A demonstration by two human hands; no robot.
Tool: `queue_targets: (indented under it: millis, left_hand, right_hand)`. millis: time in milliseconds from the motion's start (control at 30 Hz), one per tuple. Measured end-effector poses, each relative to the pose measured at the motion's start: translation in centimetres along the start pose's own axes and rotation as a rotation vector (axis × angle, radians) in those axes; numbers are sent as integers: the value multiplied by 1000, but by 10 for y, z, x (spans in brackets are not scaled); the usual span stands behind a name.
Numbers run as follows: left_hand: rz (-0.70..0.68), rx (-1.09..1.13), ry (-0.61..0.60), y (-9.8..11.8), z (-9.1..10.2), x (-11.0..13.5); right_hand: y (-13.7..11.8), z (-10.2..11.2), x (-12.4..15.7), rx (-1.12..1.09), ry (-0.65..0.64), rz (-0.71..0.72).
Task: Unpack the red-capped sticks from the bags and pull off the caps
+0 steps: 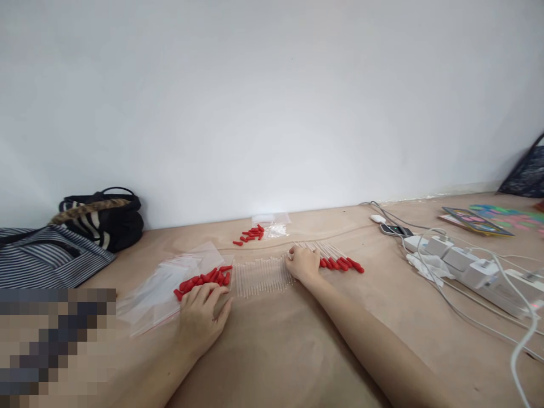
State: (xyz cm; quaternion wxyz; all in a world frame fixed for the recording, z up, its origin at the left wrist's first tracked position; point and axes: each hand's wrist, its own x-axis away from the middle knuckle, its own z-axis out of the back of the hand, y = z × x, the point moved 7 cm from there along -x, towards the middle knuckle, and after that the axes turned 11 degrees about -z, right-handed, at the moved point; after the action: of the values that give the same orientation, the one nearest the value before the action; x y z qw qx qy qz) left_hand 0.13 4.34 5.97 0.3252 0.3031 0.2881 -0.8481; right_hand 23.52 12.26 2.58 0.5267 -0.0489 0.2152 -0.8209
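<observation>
A row of thin white sticks (261, 277) lies side by side on the wooden table between my hands. My left hand (202, 314) rests with its fingers spread at the near edge of a pile of red bulb-shaped pieces (208, 276); it holds nothing that I can see. At the right end of the row, my right hand (305, 263) has its fingers bent and drawn together over the sticks. What is between those fingertips is hidden. Just right of it, several white sticks with red ends (342, 263) lie fanned out.
Clear plastic bags (170, 283) lie under and left of the red pile. Farther back are more red pieces (250, 234) and a small clear bag (272, 220). A power strip (476, 272) with cables stands right; a striped bag (63, 255) and black bag (123, 218) sit left.
</observation>
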Motion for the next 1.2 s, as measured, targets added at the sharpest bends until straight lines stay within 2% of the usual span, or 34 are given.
queue_targets:
  millis: [200,367,467,567,700,967,1100,1200]
  left_hand:
    - [33,18,-15,-4,-3,2]
    - [20,37,-14,-5,-3,2]
    - [-6,45,-16,-3,-4,0]
    - [-13,59,-18,-3,-4,-1]
    - [-8,80,-23,-4,-5,0]
    - [-4,115,-35,-6,-6,1]
    - [32,192,-5,-6,-6,-1]
    - [102,407,15,0,-11,-3]
  right_hand:
    - [6,5,0,-23,46,31]
    - [37,25,1,-74,95,93]
    - [60,36,6,-86,119,184]
    - [72,43,14,-45,176,340]
    - [76,46,18,56,226,401]
    - [74,42,14,242,270,376]
    - [72,51,19,150,439,416]
    - [60,64,40,7,624,538]
